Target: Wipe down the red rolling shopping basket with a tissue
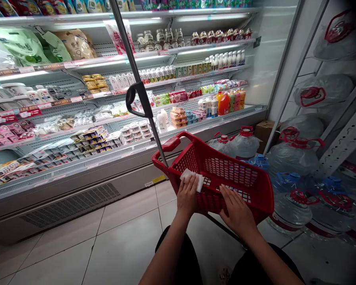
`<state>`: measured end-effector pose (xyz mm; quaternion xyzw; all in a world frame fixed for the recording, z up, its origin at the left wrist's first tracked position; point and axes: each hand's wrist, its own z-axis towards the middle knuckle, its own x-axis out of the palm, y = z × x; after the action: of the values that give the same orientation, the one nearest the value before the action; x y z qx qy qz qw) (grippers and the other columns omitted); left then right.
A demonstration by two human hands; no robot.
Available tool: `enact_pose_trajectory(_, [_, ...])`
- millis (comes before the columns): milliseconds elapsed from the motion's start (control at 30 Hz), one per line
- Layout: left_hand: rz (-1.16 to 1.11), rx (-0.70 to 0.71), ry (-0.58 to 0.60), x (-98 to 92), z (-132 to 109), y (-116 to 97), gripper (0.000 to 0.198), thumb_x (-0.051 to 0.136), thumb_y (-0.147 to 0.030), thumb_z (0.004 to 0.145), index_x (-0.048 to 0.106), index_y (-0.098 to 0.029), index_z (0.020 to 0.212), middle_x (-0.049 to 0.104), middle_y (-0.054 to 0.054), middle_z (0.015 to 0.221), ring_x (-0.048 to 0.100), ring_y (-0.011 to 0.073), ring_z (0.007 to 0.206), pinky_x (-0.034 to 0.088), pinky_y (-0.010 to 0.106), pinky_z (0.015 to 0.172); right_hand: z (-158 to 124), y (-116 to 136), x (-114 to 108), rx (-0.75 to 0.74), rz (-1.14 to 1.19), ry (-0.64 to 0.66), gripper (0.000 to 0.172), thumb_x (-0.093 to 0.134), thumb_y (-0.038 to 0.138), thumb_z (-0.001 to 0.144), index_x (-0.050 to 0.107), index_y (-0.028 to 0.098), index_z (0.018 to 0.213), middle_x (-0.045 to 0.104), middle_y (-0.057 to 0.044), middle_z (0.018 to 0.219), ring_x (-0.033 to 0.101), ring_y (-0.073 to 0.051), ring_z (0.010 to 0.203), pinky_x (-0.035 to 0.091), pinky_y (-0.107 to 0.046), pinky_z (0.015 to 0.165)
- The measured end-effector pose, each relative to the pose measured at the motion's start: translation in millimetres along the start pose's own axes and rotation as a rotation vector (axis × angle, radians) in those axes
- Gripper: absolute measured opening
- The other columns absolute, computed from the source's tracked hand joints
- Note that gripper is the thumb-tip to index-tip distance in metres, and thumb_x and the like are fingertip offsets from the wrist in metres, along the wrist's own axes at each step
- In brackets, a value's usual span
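Observation:
A red plastic shopping basket [262,190] with slotted sides stands tilted in front of me, its long grey pull handle [127,43] extended upward. My left hand [188,194] presses a folded white tissue [199,183] against the near rim, close to the handle end. The fingers lie over the tissue and hide part of it. Farther right on the same rim is my right hand [237,209], its fingers hooked over the edge and its thumb on the outer side. Part of the basket's near wall is hidden by my hands.
Ahead runs a refrigerated shelf unit [130,156] with dairy cups, bottles and bags. Large water bottles [290,211] crowd the floor and rack at right, close to the basket. A cardboard box [264,132] sits behind them. Pale tiles [121,241] cover the floor.

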<state>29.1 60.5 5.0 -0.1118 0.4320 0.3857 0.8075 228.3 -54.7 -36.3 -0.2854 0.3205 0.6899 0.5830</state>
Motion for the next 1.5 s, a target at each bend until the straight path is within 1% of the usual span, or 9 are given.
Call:
enact_pose_trajectory(167, [-0.065, 0.14, 0.018, 15.6, -4.2, -51.7, 0.055, 0.041, -0.016, 0.104, 0.041, -0.018, 0.159, 0.044, 0.004, 0.163, 0.038, 0.0174, 0.152, 0.025, 0.039, 0.13, 3.3, 3.2, 8.3, -0.032, -0.016, -0.044, 0.09, 0.053, 0.025, 0.088, 0.011, 0.005, 0.165, 0.048, -0.02, 0.158, 0.047, -0.032, 0.145, 0.039, -0.049, 0.12])
enact_pose_trajectory(300, [-0.057, 0.201, 0.032, 7.7, -1.3, -30.4, 0.056, 0.041, -0.014, 0.104, 0.04, -0.02, 0.159, 0.044, 0.002, 0.163, 0.038, 0.0163, 0.152, 0.022, 0.04, 0.131, -6.1, -14.6, -0.9, 0.001, -0.027, 0.013, 0.085, 0.048, 0.021, 0.088, 0.014, 0.011, 0.166, 0.05, -0.015, 0.158, 0.05, -0.028, 0.143, 0.041, -0.046, 0.119])
enact_pose_trajectory(433, [-0.039, 0.072, 0.039, 3.9, 3.5, -5.2, 0.058, 0.043, -0.013, 0.102, 0.039, -0.019, 0.16, 0.042, 0.004, 0.164, 0.036, 0.0183, 0.153, 0.023, 0.042, 0.131, -17.9, -22.8, -7.4, 0.078, -0.042, 0.022, 0.082, 0.047, 0.024, 0.09, 0.016, 0.014, 0.166, 0.049, -0.013, 0.159, 0.048, -0.027, 0.145, 0.04, -0.046, 0.12])
enact_pose_trajectory(667, [-0.087, 0.145, 0.049, 22.4, -2.3, -54.2, 0.063, 0.04, -0.009, 0.1, 0.035, -0.019, 0.162, 0.04, 0.003, 0.165, 0.034, 0.0164, 0.154, 0.029, 0.038, 0.128, -7.6, -11.6, -2.1, 0.067, -0.06, 0.004, 0.089, 0.052, 0.024, 0.086, 0.016, 0.007, 0.164, 0.043, -0.018, 0.162, 0.041, -0.029, 0.15, 0.036, -0.047, 0.123])
enact_pose_trajectory(900, [-0.061, 0.098, 0.068, 18.8, 7.3, -21.6, 0.064, 0.042, -0.008, 0.097, 0.038, -0.019, 0.16, 0.044, 0.006, 0.163, 0.037, 0.0185, 0.153, 0.03, 0.041, 0.128, -31.2, -21.9, -20.9, 0.047, -0.053, 0.076, 0.088, 0.049, 0.023, 0.088, 0.012, 0.02, 0.167, 0.035, -0.008, 0.168, 0.037, -0.027, 0.153, 0.032, -0.049, 0.124])
enact_pose_trajectory(1000, [-0.07, 0.03, 0.071, 22.1, 6.1, -35.2, 0.062, 0.043, -0.008, 0.098, 0.039, -0.017, 0.159, 0.044, 0.007, 0.163, 0.036, 0.0194, 0.154, 0.031, 0.043, 0.128, -33.2, -12.5, -16.2, 0.054, -0.036, 0.087, 0.093, 0.051, 0.023, 0.086, 0.008, 0.018, 0.168, 0.03, -0.009, 0.17, 0.034, -0.029, 0.154, 0.031, -0.052, 0.125])
enact_pose_trajectory(1167, [-0.103, 0.137, 0.065, 29.1, -1.4, -73.5, 0.063, 0.042, -0.008, 0.098, 0.038, -0.019, 0.16, 0.043, 0.005, 0.163, 0.039, 0.0179, 0.152, 0.031, 0.041, 0.127, -28.1, -7.0, -5.2, 0.024, -0.007, 0.074, 0.1, 0.055, 0.023, 0.084, 0.001, 0.012, 0.167, 0.02, -0.014, 0.173, 0.031, -0.031, 0.155, 0.035, -0.052, 0.123])
enact_pose_trajectory(1400, [-0.058, 0.089, 0.066, 24.8, 5.3, -37.8, 0.058, 0.043, -0.01, 0.1, 0.042, -0.02, 0.158, 0.046, 0.004, 0.162, 0.04, 0.0173, 0.151, 0.027, 0.042, 0.129, -41.8, -22.0, -24.1, 0.056, 0.006, 0.116, 0.091, 0.048, 0.022, 0.09, 0.002, 0.017, 0.168, 0.024, -0.009, 0.172, 0.031, -0.026, 0.156, 0.032, -0.049, 0.126])
enact_pose_trajectory(1500, [-0.084, 0.042, 0.069, 28.0, 3.5, -49.0, 0.057, 0.042, -0.01, 0.101, 0.042, -0.018, 0.157, 0.047, 0.006, 0.161, 0.041, 0.0185, 0.151, 0.028, 0.044, 0.128, -43.7, -14.9, -18.5, 0.082, 0.021, 0.097, 0.095, 0.051, 0.024, 0.088, 0.0, 0.017, 0.168, 0.024, -0.01, 0.172, 0.032, -0.029, 0.155, 0.032, -0.052, 0.126])
